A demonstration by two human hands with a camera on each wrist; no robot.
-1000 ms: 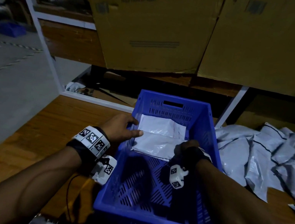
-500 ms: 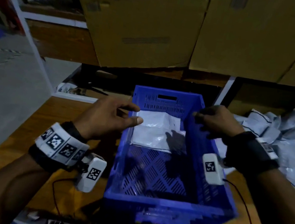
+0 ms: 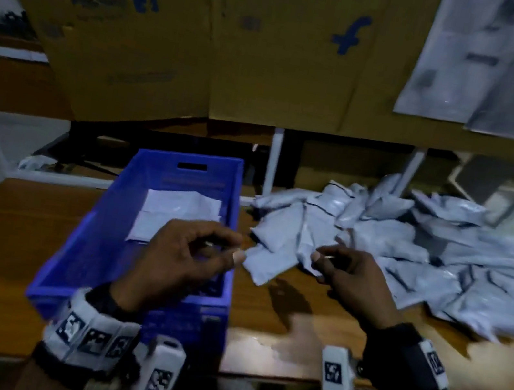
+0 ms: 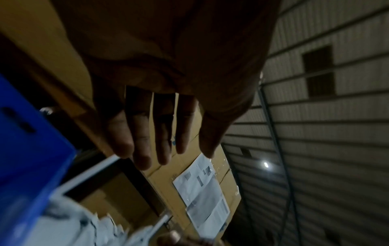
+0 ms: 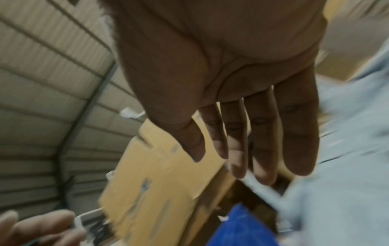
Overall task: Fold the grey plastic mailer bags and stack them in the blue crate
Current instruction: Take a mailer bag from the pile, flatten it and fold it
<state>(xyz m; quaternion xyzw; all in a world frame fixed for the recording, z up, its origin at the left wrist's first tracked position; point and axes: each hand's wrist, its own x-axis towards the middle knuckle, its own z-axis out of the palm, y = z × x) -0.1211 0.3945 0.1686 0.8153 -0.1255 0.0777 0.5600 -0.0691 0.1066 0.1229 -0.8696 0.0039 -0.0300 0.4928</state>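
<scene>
The blue crate [image 3: 95, 236] stands on the wooden table, left of centre. One folded grey mailer [image 3: 178, 212] lies flat at its far end. A loose pile of grey mailer bags [image 3: 409, 254] covers the table to the right. My left hand [image 3: 226, 247] hovers over the crate's right wall, fingers loosely curled, holding nothing. My right hand [image 3: 322, 263] hangs above the near edge of the pile, also empty. The wrist views show relaxed fingers on the left hand [image 4: 160, 149] and the right hand [image 5: 242, 158], with the crate [image 4: 27, 149] beside them.
Large cardboard boxes [image 3: 241, 39] sit on a shelf right behind the crate and pile, one with a paper label [image 3: 508, 66]. White frame posts [image 3: 273, 160] rise at the table's back edge. Bare wooden table [image 3: 279, 317] lies between crate and pile.
Both hands have come up out of the crate and moved right, toward the pile. The folded mailer stays in the crate. The head view has swung right.
</scene>
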